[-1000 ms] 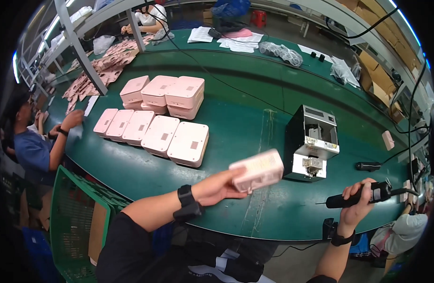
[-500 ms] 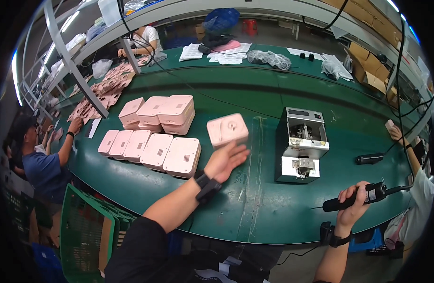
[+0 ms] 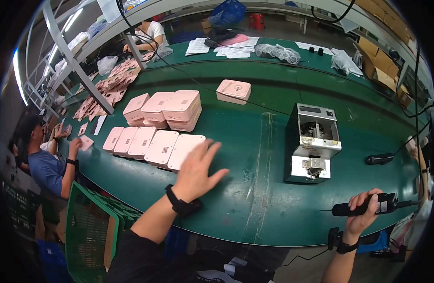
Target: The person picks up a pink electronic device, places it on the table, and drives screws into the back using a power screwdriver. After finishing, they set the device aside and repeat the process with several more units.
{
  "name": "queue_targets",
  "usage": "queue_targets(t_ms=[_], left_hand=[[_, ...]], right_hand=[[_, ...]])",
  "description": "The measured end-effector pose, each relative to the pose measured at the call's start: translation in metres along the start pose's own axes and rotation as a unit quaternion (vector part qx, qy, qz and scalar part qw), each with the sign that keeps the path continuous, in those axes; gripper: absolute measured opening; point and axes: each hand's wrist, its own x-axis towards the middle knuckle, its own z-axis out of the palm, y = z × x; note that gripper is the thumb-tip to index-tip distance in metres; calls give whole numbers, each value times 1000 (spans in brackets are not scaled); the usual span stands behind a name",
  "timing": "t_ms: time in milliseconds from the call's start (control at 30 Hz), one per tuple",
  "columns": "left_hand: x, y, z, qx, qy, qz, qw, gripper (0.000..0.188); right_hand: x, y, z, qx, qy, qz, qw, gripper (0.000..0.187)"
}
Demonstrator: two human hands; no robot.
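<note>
Head view: left hand (image 3: 196, 170) hovered w/ fingers spread wide, gripping nothing, palm down over green table (image 3: 254, 137), wrist in black band. Nearest thing was row of flat pink casings (image 3: 153, 146), fingertips just beside rightmost one. Single pink casing (image 3: 233, 91) lay well apart, far across table. Right hand (image 3: 365, 212) was clenched round black electric screwdriver (image 3: 367, 206), held horizontal at table's near edge.

Bright even overhead light, strip lamp (image 3: 20, 75) glaring at left rim; heavy fisheye bending, black vignette corners; centre sharp, soft shadows, edges slightly blurred
</note>
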Motion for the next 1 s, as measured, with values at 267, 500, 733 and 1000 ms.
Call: queue_targets(t_ms=[267,500,733,1000], left_hand=[[-29,-14,-14,212,-46,-13,976,79],[-17,43,14,44,-253,291,922,80],[15,87,78,-55,-241,470,848,83],[18,66,95,-219,-214,249,919,92]], right_hand=[[7,7,7,-31,5,26,999,19],[12,5,26,-44,-4,53,998,15],[7,-1,34,-128,-40,22,991,15],[18,-16,55,-82,-30,-11,996,17]])
